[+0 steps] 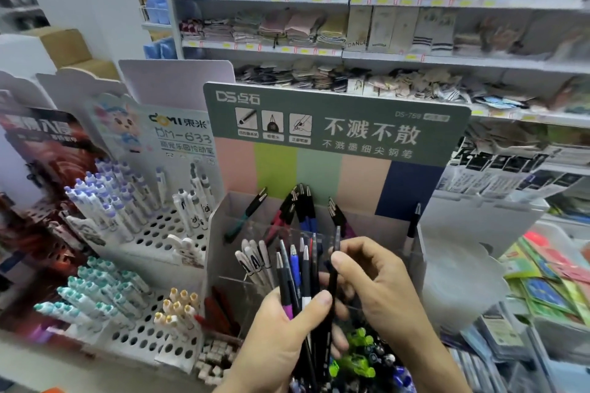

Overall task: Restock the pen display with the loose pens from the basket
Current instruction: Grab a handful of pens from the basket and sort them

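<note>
Two bare hands fill the bottom centre of the view, close together in front of a pen display. Below them, at the very bottom edge, lies a heap of loose pens (367,357) in blue, black and bright green; what holds them is cut off, so whether it is the basket cannot be told.

The left hand (281,338) is curled round a bunch of pens (298,277), held upright with their tips fanning upward: black, dark blue, one bright blue, one with a purple grip. Its thumb presses across the front of the bunch. The right hand (380,281), just beside it and slightly higher, pinches a single black pen (333,274) between thumb and fingers; that pen stands almost upright against the right edge of the bunch.

Directly behind the hands is the pen display (335,124), a cardboard stand with clear compartments and a grey-green header printed with "DS" and Chinese characters above pastel colour stripes. White pens (255,262) lean in a front left compartment, and dark pens (301,207) stand scattered in the rear compartments.

To the left, a white perforated rack (153,233) marked "DOMI DM-633" holds purple-capped pens, with teal-capped pens (95,290) on a lower rack.

Farthest back, shelves (351,0) of folded towels and socks span the wall, somewhat blurred.
</note>
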Action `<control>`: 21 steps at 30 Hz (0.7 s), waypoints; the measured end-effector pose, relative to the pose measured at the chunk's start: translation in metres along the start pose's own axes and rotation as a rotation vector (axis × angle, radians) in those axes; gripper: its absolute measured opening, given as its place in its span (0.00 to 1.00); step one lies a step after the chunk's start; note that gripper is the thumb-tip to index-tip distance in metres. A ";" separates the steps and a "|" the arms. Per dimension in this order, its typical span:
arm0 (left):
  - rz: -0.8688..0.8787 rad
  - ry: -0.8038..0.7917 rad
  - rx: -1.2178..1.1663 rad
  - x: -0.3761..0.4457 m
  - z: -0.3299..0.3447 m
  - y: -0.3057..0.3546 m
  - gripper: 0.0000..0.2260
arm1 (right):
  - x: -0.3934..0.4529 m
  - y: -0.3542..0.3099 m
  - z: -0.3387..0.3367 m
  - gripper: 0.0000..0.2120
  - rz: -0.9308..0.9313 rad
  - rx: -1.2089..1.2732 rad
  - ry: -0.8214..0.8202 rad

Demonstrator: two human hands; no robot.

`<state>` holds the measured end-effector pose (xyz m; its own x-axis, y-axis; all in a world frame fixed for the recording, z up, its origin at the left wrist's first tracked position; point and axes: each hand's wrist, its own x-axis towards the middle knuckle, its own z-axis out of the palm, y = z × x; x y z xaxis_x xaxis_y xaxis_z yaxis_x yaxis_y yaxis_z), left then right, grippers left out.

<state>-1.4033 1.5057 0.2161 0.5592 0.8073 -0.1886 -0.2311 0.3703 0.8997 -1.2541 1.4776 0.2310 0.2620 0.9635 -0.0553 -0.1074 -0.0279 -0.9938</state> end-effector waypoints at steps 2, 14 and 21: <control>-0.037 0.090 -0.070 0.000 0.004 -0.004 0.16 | 0.000 0.002 -0.004 0.04 -0.111 -0.114 0.127; -0.016 0.308 -0.137 0.002 -0.016 -0.015 0.18 | -0.002 0.013 -0.008 0.09 -0.632 -0.255 0.522; 0.000 0.239 -0.170 0.003 -0.019 -0.016 0.21 | 0.013 0.045 0.007 0.22 -0.520 -0.680 0.299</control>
<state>-1.4126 1.5109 0.1932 0.3602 0.8851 -0.2946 -0.3723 0.4260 0.8246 -1.2620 1.4908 0.1864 0.3676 0.7917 0.4879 0.6587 0.1488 -0.7376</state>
